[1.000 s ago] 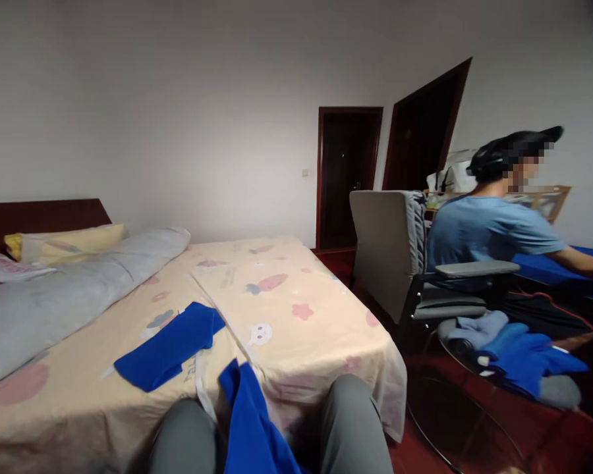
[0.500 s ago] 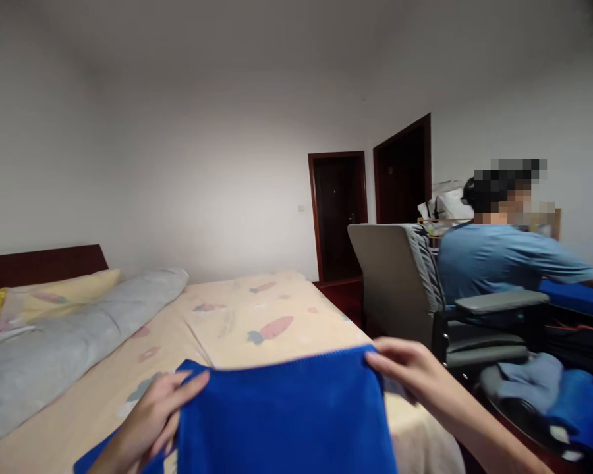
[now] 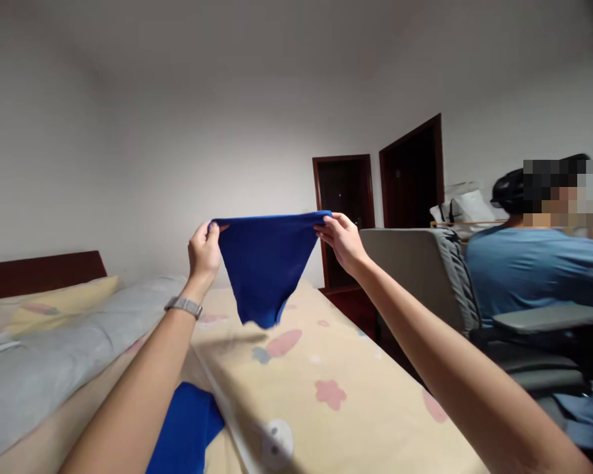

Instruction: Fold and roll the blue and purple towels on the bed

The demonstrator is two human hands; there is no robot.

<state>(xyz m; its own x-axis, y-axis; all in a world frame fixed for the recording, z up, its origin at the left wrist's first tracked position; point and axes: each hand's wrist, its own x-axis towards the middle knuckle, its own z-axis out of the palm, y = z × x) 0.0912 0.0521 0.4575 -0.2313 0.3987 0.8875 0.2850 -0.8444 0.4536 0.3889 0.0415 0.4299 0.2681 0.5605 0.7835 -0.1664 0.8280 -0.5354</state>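
A blue cloth [image 3: 271, 266] with a stitched edge hangs in the air over the bed, its upper edge stretched between my two hands. My left hand [image 3: 205, 253], with a watch on its wrist, is closed on the cloth's top left corner. At the top right corner my right hand [image 3: 343, 240] pinches the same edge. The lower part of the cloth narrows as it hangs and stays above the bedsheet. Beneath my left forearm, another piece of blue cloth [image 3: 190, 428] lies on the bed, partly hidden by the arm.
Under my arms spreads a bed with a patterned yellow sheet [image 3: 366, 355]. A grey quilt [image 3: 79, 336] and a yellow pillow [image 3: 64, 299] lie at its left. To the right, a person in a blue shirt [image 3: 538, 270] sits in a grey office chair [image 3: 415, 276]. Dark doors [image 3: 346, 217] stand behind.
My hands have lifted the blue cloth up and forward, away from me, with arms stretched out. The cloth on the bed shows more now. The view has shifted slightly left.
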